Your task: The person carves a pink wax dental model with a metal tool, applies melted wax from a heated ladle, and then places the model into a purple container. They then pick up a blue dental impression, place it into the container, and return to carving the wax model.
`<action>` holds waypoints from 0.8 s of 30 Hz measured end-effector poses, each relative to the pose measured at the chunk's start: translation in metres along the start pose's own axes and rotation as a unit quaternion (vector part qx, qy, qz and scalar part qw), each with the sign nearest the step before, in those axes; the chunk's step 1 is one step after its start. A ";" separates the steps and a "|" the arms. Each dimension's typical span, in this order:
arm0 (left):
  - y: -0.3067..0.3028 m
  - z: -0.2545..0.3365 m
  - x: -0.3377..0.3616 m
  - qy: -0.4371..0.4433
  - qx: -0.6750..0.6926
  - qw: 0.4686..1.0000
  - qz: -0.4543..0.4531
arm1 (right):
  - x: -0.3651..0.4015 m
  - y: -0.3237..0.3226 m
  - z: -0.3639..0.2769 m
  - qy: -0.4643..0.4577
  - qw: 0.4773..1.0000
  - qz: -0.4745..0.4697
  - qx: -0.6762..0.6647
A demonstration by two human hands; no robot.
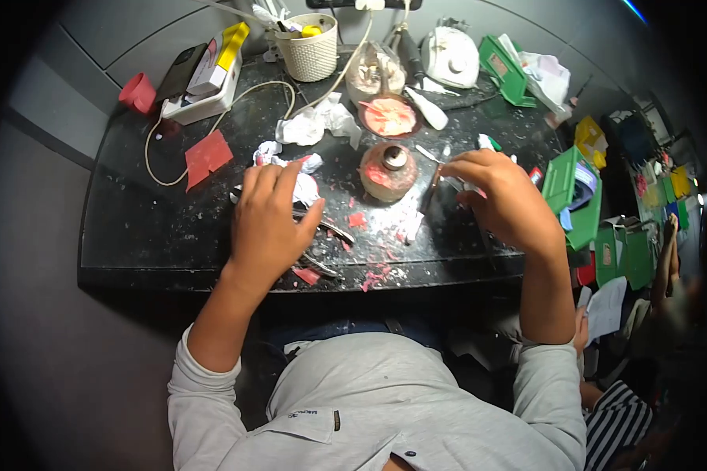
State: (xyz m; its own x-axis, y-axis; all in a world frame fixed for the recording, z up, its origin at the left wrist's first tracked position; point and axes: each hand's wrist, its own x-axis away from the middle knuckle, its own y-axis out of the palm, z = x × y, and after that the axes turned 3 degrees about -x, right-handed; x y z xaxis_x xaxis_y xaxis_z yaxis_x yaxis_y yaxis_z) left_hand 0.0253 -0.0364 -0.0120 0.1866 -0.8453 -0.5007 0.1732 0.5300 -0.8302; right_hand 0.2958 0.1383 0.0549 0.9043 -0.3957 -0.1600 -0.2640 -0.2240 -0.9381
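My left hand is over a hinged metal frame with curved arms, thumb held apart from the fingers. Just beyond its fingertips lies a crumpled white and pink piece, partly covered by the hand. My right hand hovers at the right with bent fingers spread from the thumb and nothing visible between them. Its fingertips are close to a thin dark-handled tool. Between the hands stands a round glass burner with a metal cap, red-stained on its side. Pink wax scraps are scattered in front of it.
Behind the burner sits a pan of pink wax beside a white bottle. A red sheet, crumpled tissue and a white basket are farther left. Green boxes line the right side, where other people sit.
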 end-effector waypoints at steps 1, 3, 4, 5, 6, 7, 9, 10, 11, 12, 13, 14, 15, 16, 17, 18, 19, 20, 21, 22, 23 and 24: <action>0.000 0.001 -0.001 0.000 0.004 1.000 0.002 | -0.008 0.006 0.007 0.009 0.999 -0.034 0.012; -0.004 0.004 -0.001 -0.004 0.026 1.000 0.015 | -0.019 0.015 0.014 0.017 0.997 -0.068 0.016; -0.006 0.002 0.000 0.012 0.043 0.998 0.033 | -0.023 0.018 0.016 -0.002 0.998 -0.057 0.013; -0.009 0.000 0.000 0.029 0.078 0.995 0.052 | -0.026 0.017 0.020 -0.008 0.998 -0.059 0.003; -0.013 -0.002 0.000 0.047 0.115 0.990 0.072 | -0.028 0.017 0.022 -0.012 0.998 -0.061 -0.007; -0.018 -0.005 -0.001 0.054 0.155 0.984 0.063 | -0.029 0.015 0.022 -0.017 0.998 -0.064 -0.012; -0.016 -0.014 -0.004 0.064 0.188 0.977 0.078 | -0.032 0.011 0.020 0.042 0.994 -0.087 -0.051; -0.015 -0.019 -0.005 0.081 0.224 0.967 0.095 | -0.032 0.013 0.021 0.038 0.994 -0.089 -0.053; -0.014 -0.023 -0.009 0.095 0.220 0.966 0.094 | -0.031 0.014 0.020 0.038 0.995 -0.077 -0.054; -0.012 -0.026 -0.013 0.092 0.220 0.967 0.093 | -0.030 0.016 0.020 0.040 0.996 -0.065 -0.055; -0.010 -0.029 -0.016 0.077 0.247 0.962 0.088 | -0.030 0.017 0.020 0.034 0.996 -0.061 -0.058; -0.008 -0.030 -0.019 0.062 0.274 0.956 0.081 | -0.032 0.019 0.023 0.036 0.996 -0.062 -0.058; -0.009 -0.031 -0.023 0.038 0.296 0.952 0.062 | -0.032 0.021 0.026 0.041 0.994 -0.061 -0.077; -0.009 -0.029 -0.028 0.040 0.299 0.951 0.060 | -0.031 0.023 0.029 0.047 0.992 -0.061 -0.096; -0.009 -0.027 -0.033 -0.005 0.398 0.916 0.040 | -0.031 0.024 0.030 0.051 0.992 -0.062 -0.094; -0.008 -0.026 -0.039 -0.049 0.491 0.869 0.021 | -0.031 0.024 0.031 0.041 0.993 -0.050 -0.102; -0.007 -0.025 -0.044 -0.051 0.521 0.852 0.020 | -0.031 0.024 0.032 0.030 0.993 -0.037 -0.109; -0.008 -0.028 -0.049 -0.051 0.522 0.851 0.020 | -0.031 0.025 0.032 0.030 0.993 -0.038 -0.108; -0.011 -0.031 -0.055 -0.074 0.550 0.832 -0.022 | -0.031 0.026 0.032 0.029 0.993 -0.026 -0.115; -0.014 -0.034 -0.060 -0.097 0.575 0.810 -0.065 | -0.031 0.027 0.032 0.028 0.992 -0.015 -0.122; -0.017 -0.037 -0.064 -0.123 0.556 0.817 -0.093 | -0.031 0.027 0.031 0.028 0.992 -0.016 -0.121; -0.011 -0.040 -0.062 -0.124 0.557 0.816 -0.092 | -0.031 0.027 0.031 0.034 0.991 -0.012 -0.130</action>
State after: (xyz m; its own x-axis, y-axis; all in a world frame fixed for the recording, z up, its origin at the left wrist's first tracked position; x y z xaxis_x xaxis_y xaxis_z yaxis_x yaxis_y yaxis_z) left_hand -0.0268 0.0073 0.0184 0.2249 -0.9510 -0.2123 0.9661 0.2459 -0.0783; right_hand 0.2712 0.1720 0.0251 0.8891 -0.4446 -0.1090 -0.3281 -0.4528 -0.8290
